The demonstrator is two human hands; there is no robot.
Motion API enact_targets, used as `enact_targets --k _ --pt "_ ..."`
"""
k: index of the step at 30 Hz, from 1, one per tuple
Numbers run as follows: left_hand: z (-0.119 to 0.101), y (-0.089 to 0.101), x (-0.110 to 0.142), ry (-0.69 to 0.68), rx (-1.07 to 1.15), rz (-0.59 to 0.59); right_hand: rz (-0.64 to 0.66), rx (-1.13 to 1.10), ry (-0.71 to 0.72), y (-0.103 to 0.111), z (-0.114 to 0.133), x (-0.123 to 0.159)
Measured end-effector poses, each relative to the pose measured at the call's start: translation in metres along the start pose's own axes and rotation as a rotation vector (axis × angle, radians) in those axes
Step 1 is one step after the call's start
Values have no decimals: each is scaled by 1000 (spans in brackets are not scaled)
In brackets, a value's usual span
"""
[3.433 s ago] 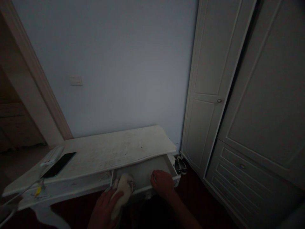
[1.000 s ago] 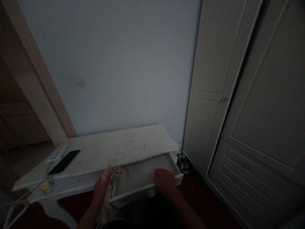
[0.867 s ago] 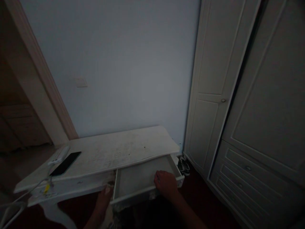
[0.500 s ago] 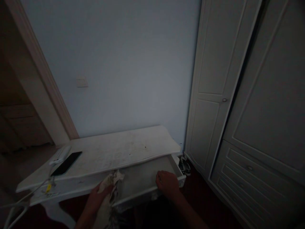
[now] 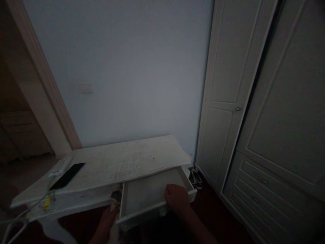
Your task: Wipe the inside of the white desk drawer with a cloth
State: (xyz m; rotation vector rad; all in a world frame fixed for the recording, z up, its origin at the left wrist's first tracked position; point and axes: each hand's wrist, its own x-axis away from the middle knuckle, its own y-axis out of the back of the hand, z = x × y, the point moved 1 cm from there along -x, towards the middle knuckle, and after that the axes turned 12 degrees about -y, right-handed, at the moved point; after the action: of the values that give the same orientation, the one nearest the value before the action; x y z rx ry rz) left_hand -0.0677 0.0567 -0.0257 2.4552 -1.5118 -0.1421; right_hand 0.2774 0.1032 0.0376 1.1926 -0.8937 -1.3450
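Dimness lay over the room, and from where I stood the white worktop [image 5: 122,159] ran along a pale blue wall [image 5: 142,74], its surface scuffed with grey marks. Its drawer [image 5: 149,191] stood pulled out, the light inner floor plainly showing. The person's right hand [image 5: 177,199] was curled over the front edge of that drawer, near its right end, the grip closed on it with the knuckles uppermost. The left hand [image 5: 111,217] was low, just outside the drawer's left side, with a pale cloth [image 5: 114,234] in its grip; much of the cloth hung below the hand, in shadow, and I could not tell whether it touched the drawer's side.

On the left end of the worktop lay a dark phone [image 5: 67,176], and just beyond it a white power strip [image 5: 61,166]. A pale cable [image 5: 22,214] looped at the near left corner, and a yellow tag [image 5: 47,203] showed against the worktop's front. Past the right end, a pair of shoes [image 5: 195,179] sat on the dark red floor [image 5: 207,210], close to a tall white wardrobe [image 5: 225,81] with round knobs. A light switch [image 5: 85,88] was set in the wall above the worktop, near a pinkish door frame [image 5: 47,74].
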Motion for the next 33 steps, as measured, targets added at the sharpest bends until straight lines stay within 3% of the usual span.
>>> enact_targets --k 3,7,12,15,21,27,33 --pt "13 14 12 46 135 98 6 -5 -10 2 1 1" --pt "3 27 14 38 167 37 6 -16 1 0 1 0" --pt "-33 15 2 11 138 -6 -11 -4 4 -2 -1 0" --pt "-40 3 -9 -23 84 -41 -10 8 0 1 -1 0" --pt "-15 -10 -12 -3 -52 -37 3 8 8 2 0 0" --pt "8 3 12 -2 23 104 -24 -20 -6 -1 0 0" --pt "-29 17 4 -68 13 -25 -7 -5 4 2 -1 1"
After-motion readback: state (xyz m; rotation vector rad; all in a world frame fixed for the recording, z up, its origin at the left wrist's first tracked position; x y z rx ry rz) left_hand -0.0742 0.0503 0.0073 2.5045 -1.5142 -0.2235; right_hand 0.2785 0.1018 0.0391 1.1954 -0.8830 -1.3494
